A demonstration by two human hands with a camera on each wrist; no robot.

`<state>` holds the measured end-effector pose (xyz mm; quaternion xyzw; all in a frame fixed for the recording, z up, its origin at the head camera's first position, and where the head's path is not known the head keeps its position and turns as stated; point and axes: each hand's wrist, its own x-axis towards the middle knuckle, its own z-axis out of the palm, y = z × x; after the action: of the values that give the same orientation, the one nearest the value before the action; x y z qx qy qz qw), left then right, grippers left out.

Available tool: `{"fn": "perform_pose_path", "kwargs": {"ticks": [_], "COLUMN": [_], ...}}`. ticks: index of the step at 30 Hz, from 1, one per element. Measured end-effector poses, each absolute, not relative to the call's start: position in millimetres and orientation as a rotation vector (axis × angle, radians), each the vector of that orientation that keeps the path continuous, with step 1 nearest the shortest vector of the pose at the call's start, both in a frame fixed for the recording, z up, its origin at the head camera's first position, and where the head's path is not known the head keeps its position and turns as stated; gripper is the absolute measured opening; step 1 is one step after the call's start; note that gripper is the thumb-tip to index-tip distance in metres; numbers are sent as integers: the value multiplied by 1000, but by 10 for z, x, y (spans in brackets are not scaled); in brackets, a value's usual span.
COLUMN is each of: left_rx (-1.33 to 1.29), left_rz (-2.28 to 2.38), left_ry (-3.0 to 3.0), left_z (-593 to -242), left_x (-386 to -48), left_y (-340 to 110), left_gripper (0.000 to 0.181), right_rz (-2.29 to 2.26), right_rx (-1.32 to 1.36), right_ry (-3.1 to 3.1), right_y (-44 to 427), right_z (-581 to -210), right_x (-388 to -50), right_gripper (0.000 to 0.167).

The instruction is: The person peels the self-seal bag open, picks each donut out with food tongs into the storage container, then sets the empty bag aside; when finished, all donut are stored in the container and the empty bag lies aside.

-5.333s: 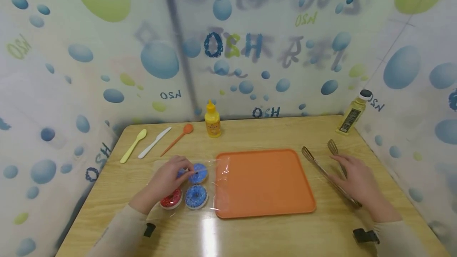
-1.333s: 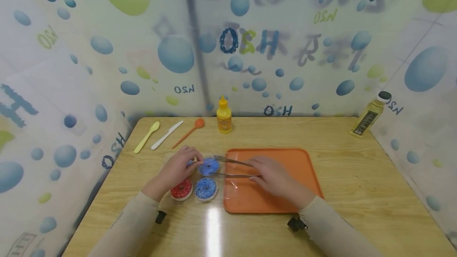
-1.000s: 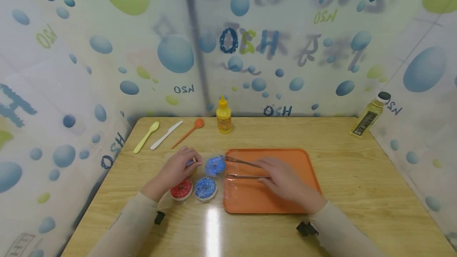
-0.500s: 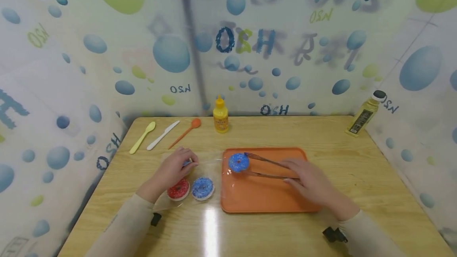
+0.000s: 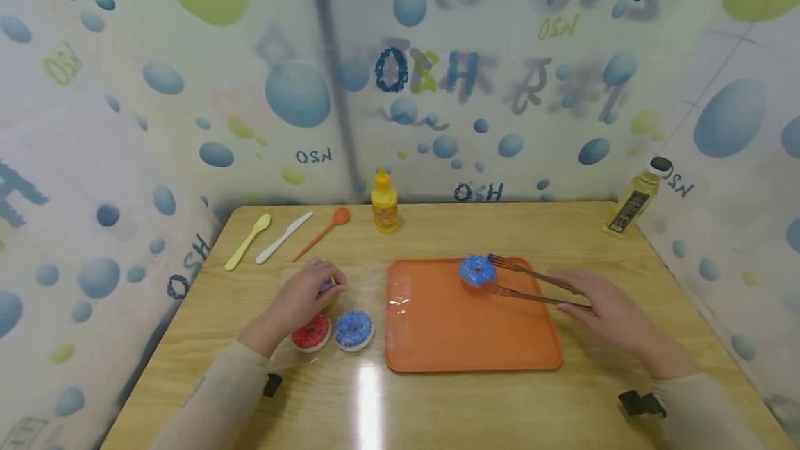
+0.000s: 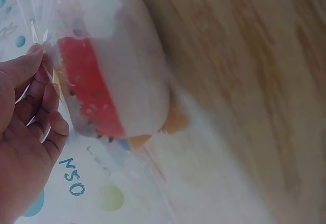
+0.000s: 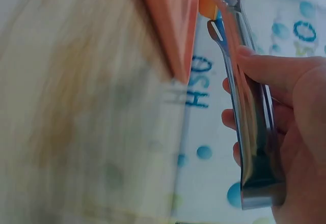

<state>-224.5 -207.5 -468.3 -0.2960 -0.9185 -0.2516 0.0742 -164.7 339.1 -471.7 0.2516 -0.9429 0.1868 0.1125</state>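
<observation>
- Right of frame, right hand [image 5: 605, 307] grips metal tongs [image 7: 249, 127], tips around blue donut [image 5: 470, 275].
- Left of centre, left hand [image 5: 305, 295] pinches clear bag [image 5: 370, 292]; hands well apart.
- Blue donut has just shifted right, from tray's left side to upper right part of orange tray [image 5: 462, 342]; contact with tray: cannot tell.
- Likely means one donut is out, not yet released.
- Lower left of centre, red donut [image 5: 319, 328] and speckled blue donut [image 5: 361, 335] remain at bag.
- Upper centre, yellow bottle [image 5: 385, 210] upright.
</observation>
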Motion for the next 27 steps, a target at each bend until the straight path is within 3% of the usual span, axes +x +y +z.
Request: {"fn": "perform_pose_path", "kwargs": {"ticks": [13, 27], "left_rx": [-883, -882], "left_rz": [-761, -761], "left_ry": [-2752, -2753], "left_z": [-4697, -4710], "left_x": [-2250, -2256], "left_y": [-2082, -2073], "left_gripper": [3, 6], "right_rz": [498, 541], "right_rx": [746, 694], "right_ry": [-2671, -2721], "right_y": [3757, 3633], "right_z": [-4880, -4807], "right_x": [-1571, -1538], "right_gripper": [57, 61]}}
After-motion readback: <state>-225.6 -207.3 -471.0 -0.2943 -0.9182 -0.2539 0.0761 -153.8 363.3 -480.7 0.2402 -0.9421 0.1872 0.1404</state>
